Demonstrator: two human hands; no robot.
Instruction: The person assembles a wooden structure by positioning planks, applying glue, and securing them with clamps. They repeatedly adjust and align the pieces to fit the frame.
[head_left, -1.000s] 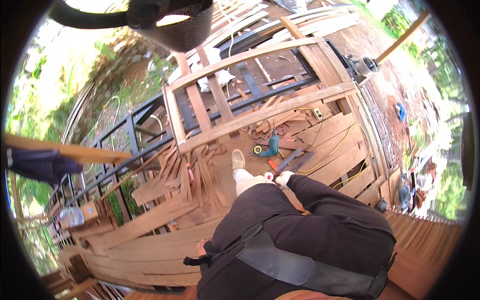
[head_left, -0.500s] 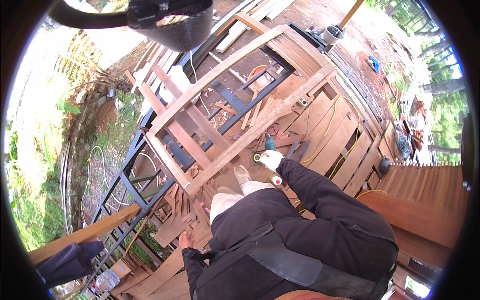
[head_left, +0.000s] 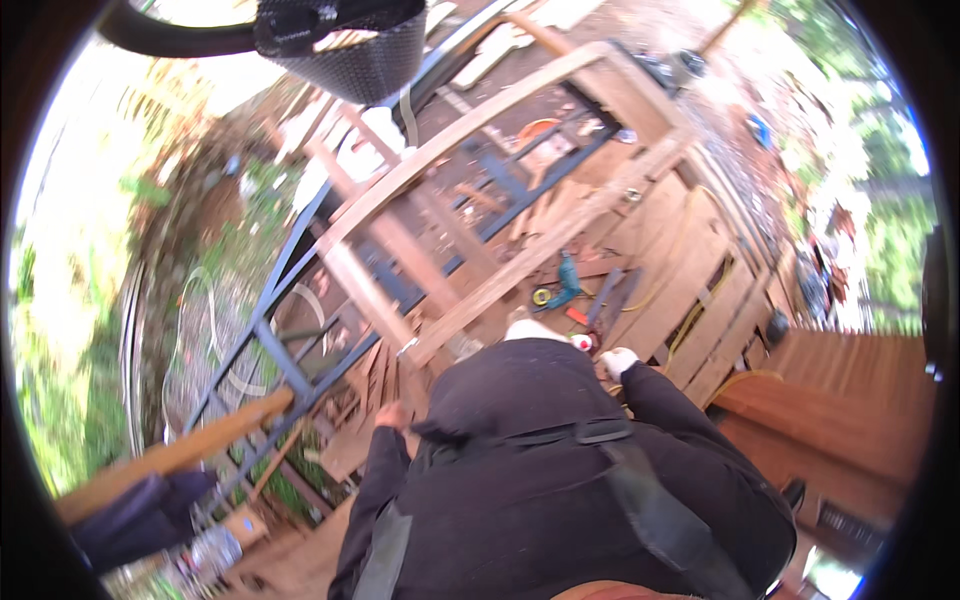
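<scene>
I look down over my own black jacket and strap. My left hand (head_left: 390, 415) is bare and small in view, fingers curled, just beside the ends of loose wooden planks (head_left: 375, 375); I cannot tell whether it grips one. My right hand (head_left: 618, 360) wears a white glove and sits low by my white shoe (head_left: 525, 328), next to a small red and white object (head_left: 580, 342); whether it grips anything is unclear. A long wooden beam (head_left: 540, 250) runs diagonally just ahead of my feet.
A teal power drill (head_left: 567, 283), a yellow tape measure (head_left: 541, 296) and a yellow cord (head_left: 690, 300) lie on the plank deck. A blue steel frame (head_left: 270, 350) stands open over a drop at left. Another person's dark sleeve (head_left: 140, 510) holds a board (head_left: 170, 455).
The view has swung, so the deck and frame sit more upright in the picture. My gloved right hand has come out to the right of my body. The other person's board has moved lower left.
</scene>
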